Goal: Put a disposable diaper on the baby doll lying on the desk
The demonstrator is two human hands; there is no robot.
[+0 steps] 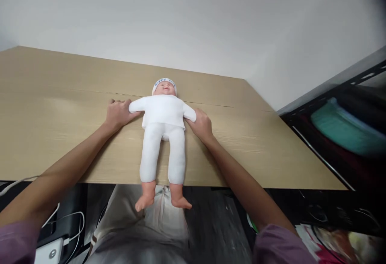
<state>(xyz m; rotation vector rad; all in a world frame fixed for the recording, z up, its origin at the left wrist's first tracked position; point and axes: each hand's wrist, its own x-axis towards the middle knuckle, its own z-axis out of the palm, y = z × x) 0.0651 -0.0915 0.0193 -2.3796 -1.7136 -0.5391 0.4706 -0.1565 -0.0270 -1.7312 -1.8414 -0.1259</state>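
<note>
On the counter [256, 151], holding a doll [164, 113] by both arms in closed grip of left hand [117, 115] and right hand [202, 125], apparently to steady it.

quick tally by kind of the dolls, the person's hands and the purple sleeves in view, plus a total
Doll: 1
Hands: 2 (left hand, right hand)
Purple sleeves: 2 (left sleeve, right sleeve)
Total: 5

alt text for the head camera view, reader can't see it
A white-clad baby doll lies face up on a wood-toned table, its feet past the near edge. A person's left hand and right hand hold its arms.
</note>
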